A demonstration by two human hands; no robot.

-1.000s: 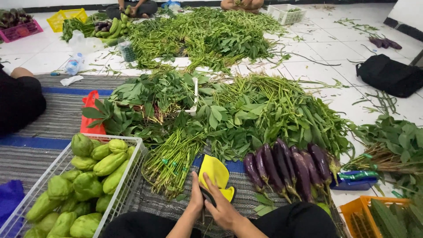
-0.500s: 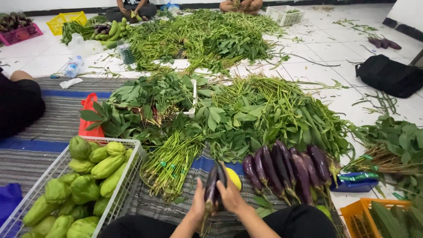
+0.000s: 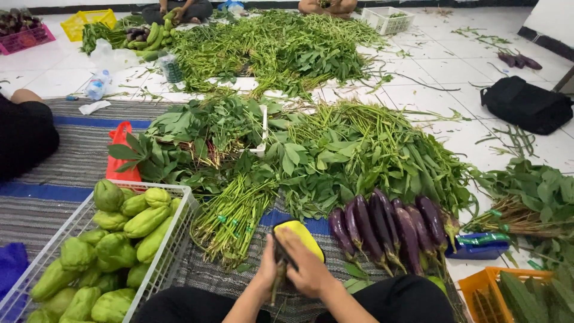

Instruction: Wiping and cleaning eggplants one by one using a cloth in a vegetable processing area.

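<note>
dark eggplant (image 3: 278,263), seemingly slender, against yellow cloth (image 3: 302,236)

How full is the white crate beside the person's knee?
Nearly full: the white crate holds green chayotes heaped up to its rim.

A grey striped woven mat (image 3: 66,161) with blue bands covers the white tiled floor (image 3: 472,66). Just beyond the hands (image 3: 296,266) lie bundled green stalks (image 3: 230,218), to their right glossy purple aubergines (image 3: 388,224), to their left a white wire crate (image 3: 173,251) of pale green chayotes (image 3: 113,245).
</note>
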